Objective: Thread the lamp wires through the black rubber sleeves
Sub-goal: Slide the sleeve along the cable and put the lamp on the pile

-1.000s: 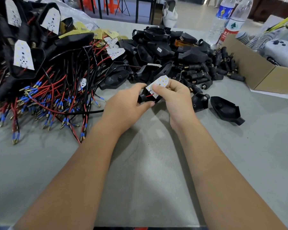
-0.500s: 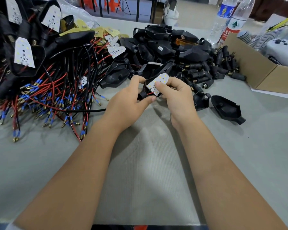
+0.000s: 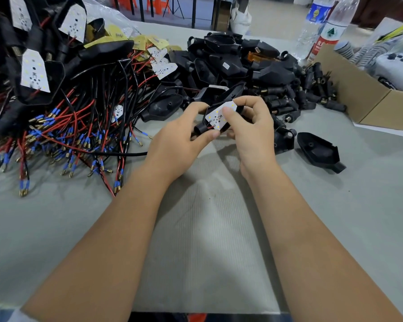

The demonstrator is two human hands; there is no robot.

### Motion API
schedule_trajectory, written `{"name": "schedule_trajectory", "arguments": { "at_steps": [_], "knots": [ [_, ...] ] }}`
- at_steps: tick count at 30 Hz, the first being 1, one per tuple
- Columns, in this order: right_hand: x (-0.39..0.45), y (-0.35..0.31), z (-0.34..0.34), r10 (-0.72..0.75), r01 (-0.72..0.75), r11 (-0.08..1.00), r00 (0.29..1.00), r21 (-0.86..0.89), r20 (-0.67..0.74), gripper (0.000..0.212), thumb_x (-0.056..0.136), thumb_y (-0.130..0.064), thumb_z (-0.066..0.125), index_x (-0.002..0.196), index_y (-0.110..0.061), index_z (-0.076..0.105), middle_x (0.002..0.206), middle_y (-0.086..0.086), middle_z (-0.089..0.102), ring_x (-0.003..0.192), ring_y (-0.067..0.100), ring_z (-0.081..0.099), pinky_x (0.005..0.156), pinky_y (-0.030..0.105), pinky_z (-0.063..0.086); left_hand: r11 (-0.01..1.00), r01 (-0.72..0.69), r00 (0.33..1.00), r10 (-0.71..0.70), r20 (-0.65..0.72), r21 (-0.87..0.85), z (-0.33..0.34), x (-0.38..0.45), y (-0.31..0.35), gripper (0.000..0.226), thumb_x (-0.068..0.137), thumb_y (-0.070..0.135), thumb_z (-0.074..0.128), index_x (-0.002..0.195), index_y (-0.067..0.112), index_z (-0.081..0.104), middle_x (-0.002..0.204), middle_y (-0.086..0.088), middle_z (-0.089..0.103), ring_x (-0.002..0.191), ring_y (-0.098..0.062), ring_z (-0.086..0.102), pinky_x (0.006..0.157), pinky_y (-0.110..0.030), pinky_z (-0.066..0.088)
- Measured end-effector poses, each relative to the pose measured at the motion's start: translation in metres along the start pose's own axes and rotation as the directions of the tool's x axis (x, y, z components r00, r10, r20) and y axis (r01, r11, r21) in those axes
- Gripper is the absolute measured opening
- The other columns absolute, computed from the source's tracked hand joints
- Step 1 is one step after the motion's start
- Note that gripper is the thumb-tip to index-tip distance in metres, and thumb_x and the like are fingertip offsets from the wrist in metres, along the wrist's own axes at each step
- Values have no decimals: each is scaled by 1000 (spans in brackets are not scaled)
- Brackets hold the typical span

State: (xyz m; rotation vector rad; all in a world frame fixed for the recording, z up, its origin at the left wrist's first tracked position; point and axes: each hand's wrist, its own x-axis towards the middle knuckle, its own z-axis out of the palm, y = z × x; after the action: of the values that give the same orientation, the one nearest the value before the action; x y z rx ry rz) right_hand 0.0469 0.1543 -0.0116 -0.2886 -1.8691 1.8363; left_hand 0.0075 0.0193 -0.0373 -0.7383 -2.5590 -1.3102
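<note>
Both hands hold one lamp above the table's middle. My left hand (image 3: 179,140) grips the black housing (image 3: 201,129) at its tube end, thumb underneath. My right hand (image 3: 251,126) pinches the white LED board (image 3: 219,115), thumb pressed on its face, the board lying in the housing. A short red wire shows at the board's lower edge. A black sheathed cable (image 3: 121,154) runs left from under my left hand. Where it ends is hidden. Black rubber sleeves (image 3: 282,104) lie heaped just behind my right hand.
A big tangle of wired lamps with red and black leads (image 3: 63,126) fills the left. Empty black housings (image 3: 230,61) are piled at the back, one (image 3: 318,152) lies loose at right. A cardboard box (image 3: 363,98) and two water bottles (image 3: 323,31) stand back right.
The board has gone from held above the housing to lying in it, with my right thumb now on its face. Both hands stayed in about the same place.
</note>
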Motion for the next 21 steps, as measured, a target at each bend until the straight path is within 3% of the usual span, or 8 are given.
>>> {"name": "schedule_trajectory", "arguments": {
  "at_steps": [2,4,7,9,15,21],
  "knots": [
    [2,0,0,32,-31,999,999,24,-38,18,89,-11,67,94,-22,53,110,19,64,103,33,64,89,55,53,1000,6,1000,-6,5,-6,0,-1,0,43,87,53,59,124,44,41,70,16,60,70,-10,56,72,-35,46],
    [3,2,1,81,-79,995,996,57,-38,22,91,-14,66,97,-25,48,105,13,63,97,30,65,88,53,55,1000,-1,1000,1,19,-23,-2,-1,1,45,87,52,61,127,45,42,76,19,61,79,-16,58,78,-37,48],
    [4,2,1,139,-137,981,990,141,-5,18,95,-20,62,103,-23,46,84,0,63,74,20,62,64,34,58,998,-29,1000,29,10,-49,-5,0,2,47,84,52,61,128,44,45,87,12,67,77,-12,59,82,-44,51],
    [4,2,1,158,-154,977,987,144,-13,17,96,-23,61,105,-23,46,84,-1,64,73,22,61,55,27,51,998,-39,999,39,4,-57,-6,0,2,48,82,53,61,127,44,46,92,7,69,83,-17,62,83,-46,50],
    [5,3,-1,182,-182,980,983,75,7,18,97,-25,61,112,-19,55,96,6,68,79,18,66,62,27,53,998,-53,998,54,29,-29,-6,-1,2,49,81,60,57,127,48,43,90,3,69,83,-17,63,83,-47,51],
    [6,0,-6,190,-205,964,977,168,100,11,100,-15,56,97,-7,64,92,14,71,76,23,66,62,28,54,999,-33,999,34,20,-37,-8,-2,1,45,84,56,58,126,44,48,86,11,66,81,-10,60,80,-42,51]
  ]
}}
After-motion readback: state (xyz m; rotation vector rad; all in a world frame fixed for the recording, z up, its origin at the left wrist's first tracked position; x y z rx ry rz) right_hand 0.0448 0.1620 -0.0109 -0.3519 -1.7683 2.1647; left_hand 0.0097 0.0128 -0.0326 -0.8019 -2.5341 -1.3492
